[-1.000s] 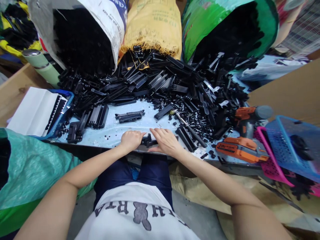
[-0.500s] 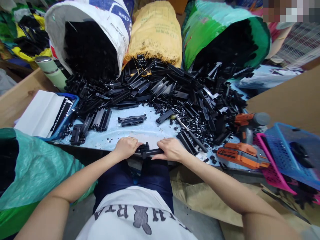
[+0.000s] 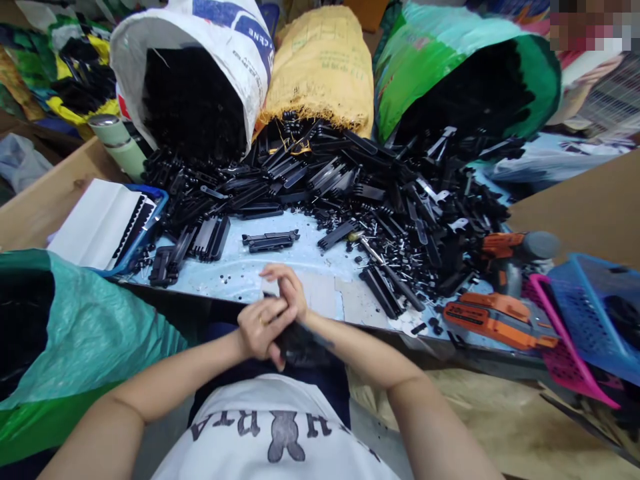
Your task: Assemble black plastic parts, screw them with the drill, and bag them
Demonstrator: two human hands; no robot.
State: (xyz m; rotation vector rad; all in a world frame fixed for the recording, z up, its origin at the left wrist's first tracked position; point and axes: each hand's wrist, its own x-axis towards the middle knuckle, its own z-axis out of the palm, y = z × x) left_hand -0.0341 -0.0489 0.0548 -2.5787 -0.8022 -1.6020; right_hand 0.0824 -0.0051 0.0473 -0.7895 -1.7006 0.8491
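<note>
White tee (image 3: pixel 270 393) w/ dark lettering is closest to us, nearer & L of the drill (image 3: pixel 495 317). Teal sack (image 3: pixel 100 327) is on our side too, far L of drill.

Next out, our hands overlap L of drill, just short of the edge of the surface (image 3: pixel 200 283). L hand (image 3: pixel 263 327), ring on one finger, is curled round a black part (image 3: pixel 303 343); R hand (image 3: pixel 293 290) lies against the L, fingers bent. Can't tell if R grips the part too. Part itself is blurry & partly hidden, over our lap, well L of drill.

On the surface: drill lies near the edge, pink basket (image 3: pixel 550 327) just R of it, blue basket (image 3: pixel 585 287) further R. Two black strips (image 3: pixel 381 291) lie L of drill, long tool (image 3: pixel 403 283) btwn. Further L of drill we've got a black bar pair (image 3: pixel 270 241), then blue tray (image 3: pixel 163 200) w/ white paper (image 3: pixel 95 223) far L.

Beyond & L of drill: scattered screws (image 3: pixel 387 248), then big heap of black pieces (image 3: pixel 285 177); pale green flask (image 3: pixel 120 143) far back-L. Furthest behind drill, R to L: green sack (image 3: pixel 420 53), yellow sack (image 3: pixel 320 67), white sack (image 3: pixel 245 47).
</note>
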